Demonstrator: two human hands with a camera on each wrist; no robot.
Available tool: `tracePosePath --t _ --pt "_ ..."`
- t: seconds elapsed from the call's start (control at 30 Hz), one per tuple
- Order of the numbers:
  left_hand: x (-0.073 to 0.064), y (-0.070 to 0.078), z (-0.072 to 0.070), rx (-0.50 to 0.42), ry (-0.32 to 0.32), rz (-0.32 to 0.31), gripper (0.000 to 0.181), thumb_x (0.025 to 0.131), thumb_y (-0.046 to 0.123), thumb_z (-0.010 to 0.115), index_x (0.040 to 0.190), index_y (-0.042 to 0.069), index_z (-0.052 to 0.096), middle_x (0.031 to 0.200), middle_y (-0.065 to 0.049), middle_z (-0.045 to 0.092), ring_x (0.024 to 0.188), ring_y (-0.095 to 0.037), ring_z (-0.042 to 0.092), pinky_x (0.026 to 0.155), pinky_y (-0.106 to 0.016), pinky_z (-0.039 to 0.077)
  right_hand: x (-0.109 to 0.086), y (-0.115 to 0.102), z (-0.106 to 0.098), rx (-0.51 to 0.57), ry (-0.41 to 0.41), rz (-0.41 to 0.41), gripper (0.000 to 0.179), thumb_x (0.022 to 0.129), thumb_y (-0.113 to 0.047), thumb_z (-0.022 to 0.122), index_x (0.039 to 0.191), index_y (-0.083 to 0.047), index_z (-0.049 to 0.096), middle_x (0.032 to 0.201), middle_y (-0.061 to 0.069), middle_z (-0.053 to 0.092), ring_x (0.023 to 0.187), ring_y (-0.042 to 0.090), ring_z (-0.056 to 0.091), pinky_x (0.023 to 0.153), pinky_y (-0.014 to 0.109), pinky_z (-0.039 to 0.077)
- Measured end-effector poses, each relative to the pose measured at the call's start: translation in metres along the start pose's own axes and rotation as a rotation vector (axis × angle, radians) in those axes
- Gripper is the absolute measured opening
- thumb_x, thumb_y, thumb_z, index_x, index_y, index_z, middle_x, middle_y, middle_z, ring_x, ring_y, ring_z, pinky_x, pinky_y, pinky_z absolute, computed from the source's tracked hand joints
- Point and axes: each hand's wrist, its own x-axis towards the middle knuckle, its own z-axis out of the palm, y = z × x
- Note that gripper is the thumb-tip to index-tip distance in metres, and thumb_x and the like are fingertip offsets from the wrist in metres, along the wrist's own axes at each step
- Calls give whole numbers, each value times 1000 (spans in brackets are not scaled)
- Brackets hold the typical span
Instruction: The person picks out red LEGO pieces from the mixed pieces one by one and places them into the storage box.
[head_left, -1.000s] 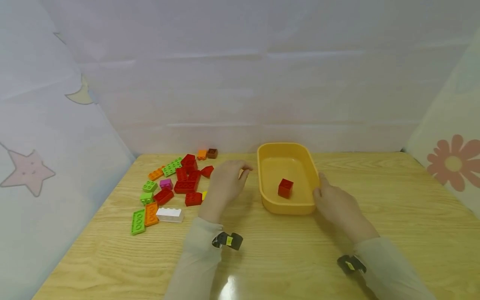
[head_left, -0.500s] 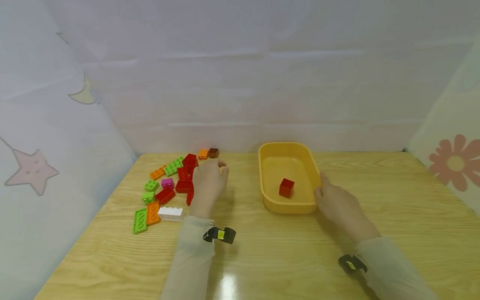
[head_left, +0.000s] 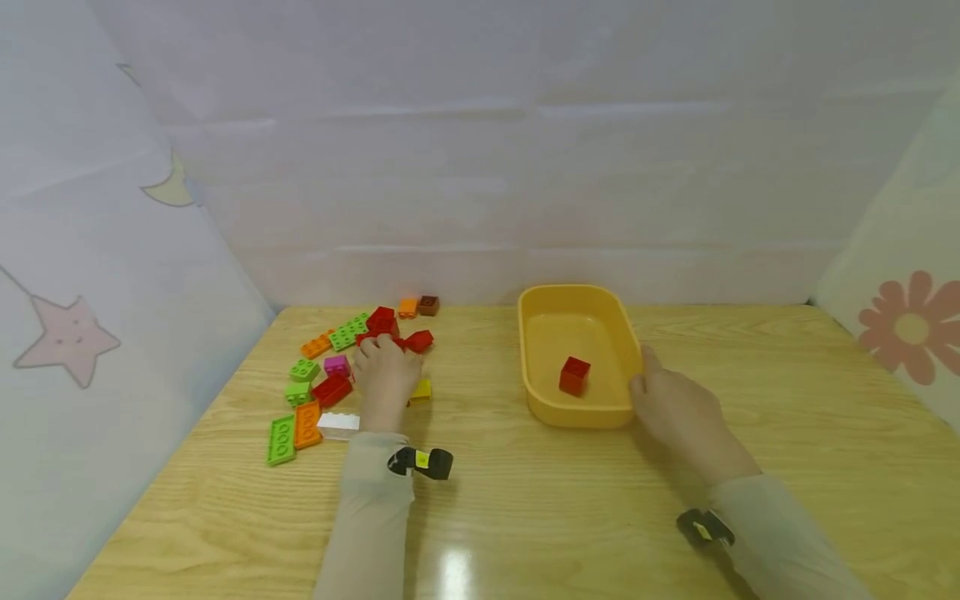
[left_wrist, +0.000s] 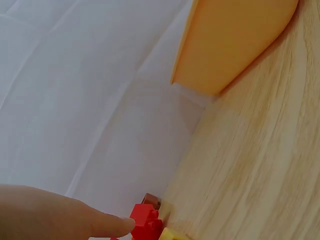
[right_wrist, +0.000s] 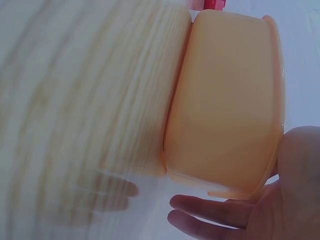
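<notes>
My left hand reaches down over the red toy bricks in the pile, hiding several of them. A bow-shaped red piece shows just past its fingers, and a yellow brick lies to its right. In the left wrist view, one straight finger ends right at a red brick; the other fingers are out of sight. My right hand holds the right rim of a yellow plastic bin, thumb at the edge and the lower fingers extended outside. One red brick sits inside the bin.
Left of the left hand lie a white brick, an orange plate, a green plate and a magenta brick. A brown brick and an orange brick lie by the back wall.
My left hand has moved left from beside the bin and lowered over the red bricks, uncovering the bow-shaped piece and the yellow brick. The right hand keeps its place on the bin.
</notes>
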Motion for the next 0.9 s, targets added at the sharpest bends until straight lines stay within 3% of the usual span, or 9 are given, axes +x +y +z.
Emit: tracePosePath --t 0.17,0.23,0.4,0.63,0.8,0.9 --pt "3 -10 0 46 -16 -39 65 97 31 61 137 -14 35 140 -38 30 132 -53 26 113 -60 21 0 1 0 7 -27 3 63 104 -25 30 150 14 17 111 39 59 79 38 61 61 52 50" --pt "4 -13 0 36 -19 -40 64 97 28 61 137 -14 34 140 -39 31 130 -53 28 112 -59 24 1 1 0 8 -35 4 63 104 -26 31 150 14 17 110 39 59 75 35 58 59 51 49" --pt "7 -17 -3 8 -22 -19 61 95 23 65 135 -14 36 137 -39 33 129 -52 30 110 -60 27 2 1 1 -3 -14 0 62 104 -25 32 150 14 19 114 40 58 84 42 63 61 54 51" --pt "5 -22 -2 57 5 -21 51 93 14 64 130 -14 42 134 -39 36 128 -54 32 109 -61 28 2 0 1 -1 -16 -7 62 104 -25 31 149 15 19 115 41 57 88 46 64 64 56 52" --pt "4 -24 -2 69 24 -67 52 93 19 65 127 -14 44 130 -39 42 121 -53 41 104 -60 34 3 0 1 10 -23 -14 62 104 -24 32 149 16 18 108 39 60 76 36 60 60 51 51" --pt "5 -25 -2 73 0 -89 56 93 24 67 128 -13 43 130 -39 43 120 -53 43 103 -59 35 4 1 1 12 -23 -17 61 104 -24 32 149 16 18 101 35 62 70 31 56 56 47 49"
